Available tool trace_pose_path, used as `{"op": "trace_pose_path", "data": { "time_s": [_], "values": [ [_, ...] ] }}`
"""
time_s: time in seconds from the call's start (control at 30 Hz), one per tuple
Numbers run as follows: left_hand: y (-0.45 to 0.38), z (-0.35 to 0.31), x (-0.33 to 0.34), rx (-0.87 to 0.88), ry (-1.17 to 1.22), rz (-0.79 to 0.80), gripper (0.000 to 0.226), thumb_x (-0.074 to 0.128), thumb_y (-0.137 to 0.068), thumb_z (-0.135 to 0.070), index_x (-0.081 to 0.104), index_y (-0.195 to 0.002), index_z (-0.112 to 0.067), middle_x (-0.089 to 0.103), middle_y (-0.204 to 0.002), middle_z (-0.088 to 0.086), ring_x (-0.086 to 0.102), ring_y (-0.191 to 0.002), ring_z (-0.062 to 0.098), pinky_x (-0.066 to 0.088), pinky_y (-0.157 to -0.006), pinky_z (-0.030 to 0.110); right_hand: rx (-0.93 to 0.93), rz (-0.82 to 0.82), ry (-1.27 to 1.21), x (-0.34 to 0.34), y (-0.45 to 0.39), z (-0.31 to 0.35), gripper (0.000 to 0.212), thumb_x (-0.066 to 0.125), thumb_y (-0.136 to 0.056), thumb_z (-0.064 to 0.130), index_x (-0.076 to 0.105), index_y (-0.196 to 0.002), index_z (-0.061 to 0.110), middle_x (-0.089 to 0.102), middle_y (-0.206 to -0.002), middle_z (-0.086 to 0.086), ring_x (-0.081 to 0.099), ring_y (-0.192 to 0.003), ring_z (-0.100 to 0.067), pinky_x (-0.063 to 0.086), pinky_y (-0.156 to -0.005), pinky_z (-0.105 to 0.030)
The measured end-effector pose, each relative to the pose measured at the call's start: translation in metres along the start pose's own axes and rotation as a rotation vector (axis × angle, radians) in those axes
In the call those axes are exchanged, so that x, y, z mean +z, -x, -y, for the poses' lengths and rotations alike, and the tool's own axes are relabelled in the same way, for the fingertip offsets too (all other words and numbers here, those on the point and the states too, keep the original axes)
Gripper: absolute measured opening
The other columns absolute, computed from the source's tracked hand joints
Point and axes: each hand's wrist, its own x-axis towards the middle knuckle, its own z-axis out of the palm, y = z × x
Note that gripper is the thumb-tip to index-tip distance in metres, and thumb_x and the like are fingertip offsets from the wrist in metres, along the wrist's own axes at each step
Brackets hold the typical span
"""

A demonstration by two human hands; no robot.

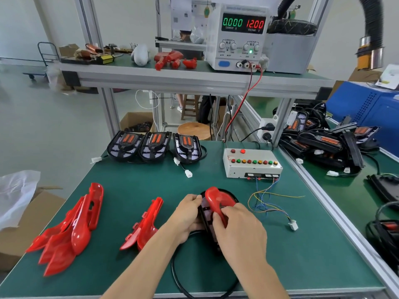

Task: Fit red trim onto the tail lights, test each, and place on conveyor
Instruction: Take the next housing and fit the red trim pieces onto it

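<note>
On green mat, tail light [206, 214] between hands: left hand [187, 214] grips housing, right hand [237, 227] pinches red trim [216, 200].

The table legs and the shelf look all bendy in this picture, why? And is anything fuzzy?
Head view: the wide-angle lens bows the grey metal shelf frame and stretches the edges; the crumpled clear plastic bag at the left edge is smeared, while the glossy red plastic trim piece under both hands stays fairly sharp, with soft white glare on it.
</note>
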Motion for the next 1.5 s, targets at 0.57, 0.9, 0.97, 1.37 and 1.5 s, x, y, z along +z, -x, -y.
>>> {"op": "trace_pose_path", "data": {
  "time_s": [0.57, 0.9, 0.97, 1.37, 1.5],
  "values": [
    [0.004, 0.016, 0.001, 0.140, 0.212, -0.051, 0.022, 0.045, -0.108, -0.025, 0.062, -0.109, -0.010, 0.076, -0.088, 0.007, 0.070, -0.080, 0.021, 0.056, -0.079, 0.040, -0.158, -0.264, 0.060, 0.039, 0.030, -0.007, 0.028, 0.066, -0.086, 0.042, 0.075, -0.098, 0.019, 0.064, -0.084, -0.001, 0.061, -0.075, -0.030, 0.044, -0.067, -0.042],
    [0.011, 0.015, -0.002, 0.145, 0.200, 0.017, 0.031, 0.049, -0.107, -0.037, 0.059, -0.121, -0.011, 0.076, -0.111, 0.012, 0.073, -0.101, 0.028, 0.060, -0.089, 0.046, -0.203, -0.386, 0.016, 0.049, 0.037, -0.014, 0.027, 0.057, -0.087, 0.036, 0.078, -0.090, 0.019, 0.062, -0.079, 0.000, 0.058, -0.069, -0.028, 0.034, -0.070, -0.040],
    [0.014, 0.016, -0.003, 0.166, 0.170, 0.027, 0.028, 0.052, -0.106, -0.034, 0.059, -0.122, -0.013, 0.075, -0.114, 0.012, 0.073, -0.100, 0.026, 0.060, -0.085, 0.043, -0.211, -0.408, -0.001, 0.050, 0.038, -0.016, 0.025, 0.059, -0.086, 0.036, 0.077, -0.086, 0.019, 0.062, -0.077, 0.000, 0.059, -0.069, -0.028, 0.034, -0.070, -0.039],
    [0.022, 0.018, -0.010, 0.201, 0.145, 0.129, 0.030, 0.058, -0.103, -0.027, 0.060, -0.128, -0.011, 0.073, -0.121, 0.012, 0.069, -0.115, 0.030, 0.055, -0.100, 0.050, -0.203, -0.437, -0.083, 0.054, 0.047, -0.020, 0.021, 0.063, -0.083, 0.038, 0.076, -0.081, 0.021, 0.066, -0.078, 0.002, 0.064, -0.067, -0.024, 0.036, -0.072, -0.037],
    [0.021, 0.024, -0.013, 0.248, 0.103, 0.130, 0.040, 0.071, -0.094, -0.012, 0.056, -0.131, -0.012, 0.073, -0.119, 0.012, 0.069, -0.114, 0.031, 0.057, -0.098, 0.049, -0.189, -0.425, -0.090, 0.053, 0.050, -0.023, 0.022, 0.064, -0.084, 0.042, 0.074, -0.080, 0.022, 0.066, -0.077, 0.005, 0.065, -0.068, -0.022, 0.031, -0.074, -0.032]
  ]
}}
